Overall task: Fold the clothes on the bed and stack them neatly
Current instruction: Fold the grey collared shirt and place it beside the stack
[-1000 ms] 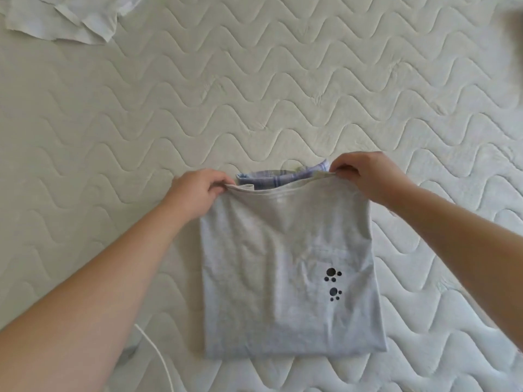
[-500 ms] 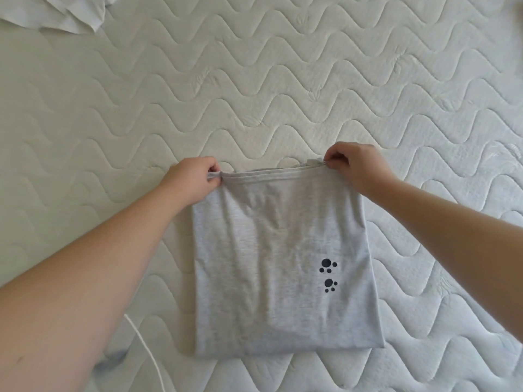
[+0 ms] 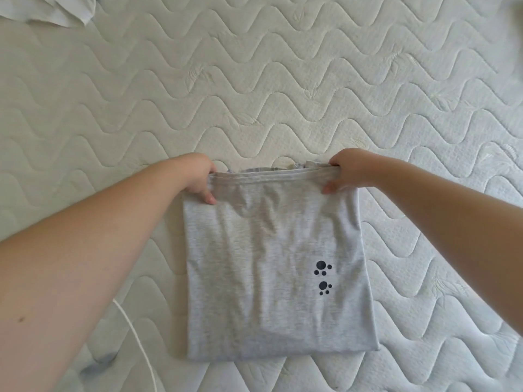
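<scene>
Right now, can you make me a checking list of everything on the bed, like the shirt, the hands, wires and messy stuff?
Surface: quilted mattress, off-white with wavy stitching.
Job's things: folded grey T-shirt lying flat, two dark paw prints near its right side; a sliver of bluish fabric peeks out beyond its far edge.
Clutter: crumpled white cloth at the far left corner, unfolded.
Hands: left hand grips the shirt's far left corner; right hand grips the far right corner.
Cables: white cord on the mattress, near left.
Surroundings: nothing seen beyond the mattress.
</scene>
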Action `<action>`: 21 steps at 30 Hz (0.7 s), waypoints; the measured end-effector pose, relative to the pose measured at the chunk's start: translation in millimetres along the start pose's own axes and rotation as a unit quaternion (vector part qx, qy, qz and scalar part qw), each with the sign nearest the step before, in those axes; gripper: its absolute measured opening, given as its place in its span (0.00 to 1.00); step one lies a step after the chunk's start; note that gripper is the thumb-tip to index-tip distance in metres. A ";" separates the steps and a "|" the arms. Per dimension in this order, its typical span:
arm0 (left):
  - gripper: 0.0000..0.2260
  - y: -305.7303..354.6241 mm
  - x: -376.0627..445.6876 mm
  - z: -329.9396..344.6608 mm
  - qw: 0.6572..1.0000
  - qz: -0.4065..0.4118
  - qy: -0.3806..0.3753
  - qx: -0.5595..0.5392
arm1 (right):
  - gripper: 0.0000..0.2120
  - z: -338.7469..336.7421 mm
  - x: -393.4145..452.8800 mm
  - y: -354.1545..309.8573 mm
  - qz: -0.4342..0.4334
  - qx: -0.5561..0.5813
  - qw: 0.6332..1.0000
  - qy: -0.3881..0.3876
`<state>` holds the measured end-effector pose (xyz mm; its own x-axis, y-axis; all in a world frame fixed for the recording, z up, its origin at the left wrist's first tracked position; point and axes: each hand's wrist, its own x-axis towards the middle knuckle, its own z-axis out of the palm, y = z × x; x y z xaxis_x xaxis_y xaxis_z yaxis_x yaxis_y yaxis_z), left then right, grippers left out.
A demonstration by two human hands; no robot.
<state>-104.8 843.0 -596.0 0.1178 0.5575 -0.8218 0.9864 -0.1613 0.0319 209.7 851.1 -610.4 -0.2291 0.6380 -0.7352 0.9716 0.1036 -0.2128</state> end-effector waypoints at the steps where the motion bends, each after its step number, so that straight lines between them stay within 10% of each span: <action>1: 0.27 0.3 -1.5 -1.6 1.000 0.001 0.002 -0.010 | 0.21 -2.0 -1.5 -2.4 0.002 -0.010 1.000 -0.007; 12: 0.08 -11.8 -95.7 -45.7 0.985 0.094 0.067 -0.129 | 0.09 -37.3 -82.1 -2.9 -0.095 0.059 0.988 0.106; 21: 0.05 -23.2 -194.7 -144.4 0.922 0.074 0.357 -0.126 | 0.16 -169.6 -167.4 -31.9 -0.111 0.026 0.940 0.322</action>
<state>-134.1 855.7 -354.6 0.2095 0.9537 -0.2158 0.9383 -0.1340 0.3189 227.1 870.4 -371.4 -0.3263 0.9363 -0.1302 0.8960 0.2624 -0.3582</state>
